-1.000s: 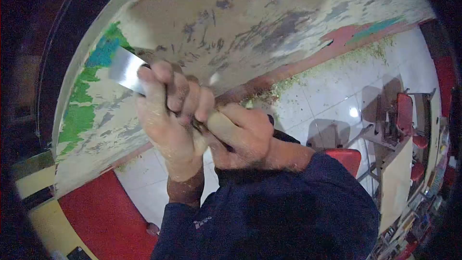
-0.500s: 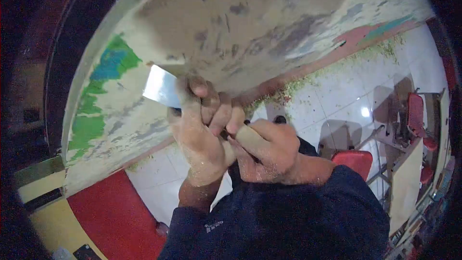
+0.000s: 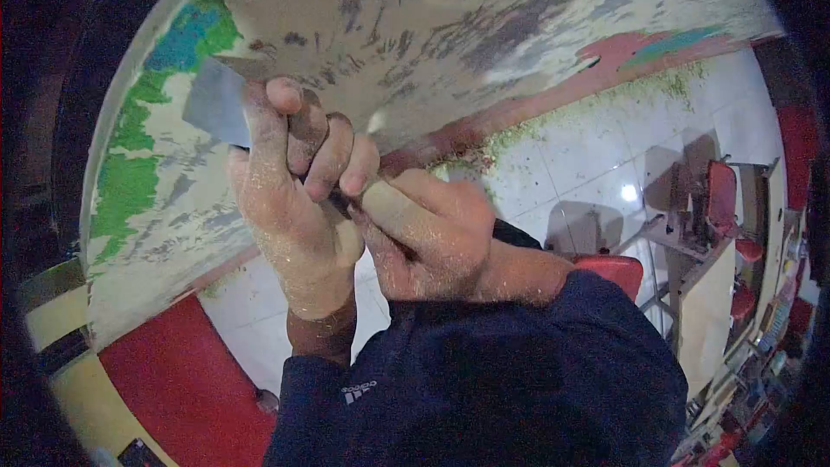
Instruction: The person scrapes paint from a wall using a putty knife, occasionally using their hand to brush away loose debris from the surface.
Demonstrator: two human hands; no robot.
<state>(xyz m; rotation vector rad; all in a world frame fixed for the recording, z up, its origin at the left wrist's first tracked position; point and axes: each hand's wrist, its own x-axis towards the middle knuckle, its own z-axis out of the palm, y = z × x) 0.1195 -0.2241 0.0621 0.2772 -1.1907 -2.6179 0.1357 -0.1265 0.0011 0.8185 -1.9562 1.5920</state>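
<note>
A scraper with a wide metal blade (image 3: 216, 104) lies against a wall (image 3: 415, 43) that bears patches of green, blue and grey paint. My left hand (image 3: 298, 182) is wrapped round the scraper's handle, with a fingertip at the base of the blade. Just right of it, my right hand (image 3: 432, 238) is closed round the rear end of the same handle. Most of the handle is hidden by the fingers. Pale dust covers both hands. The blade's edge is beside the green and blue paint (image 3: 186, 35).
Paint flakes (image 3: 493, 151) are scattered on the white tiled floor (image 3: 579, 156) along the wall's foot. A red surface (image 3: 181, 372) is at the lower left. Red chairs (image 3: 722, 195) and a board (image 3: 709, 320) stand at the right.
Over the last half second, both hands and the scraper have shifted left and up in the view, after an earlier shift right and down. The camera view has moved too. The grip looks the same.
</note>
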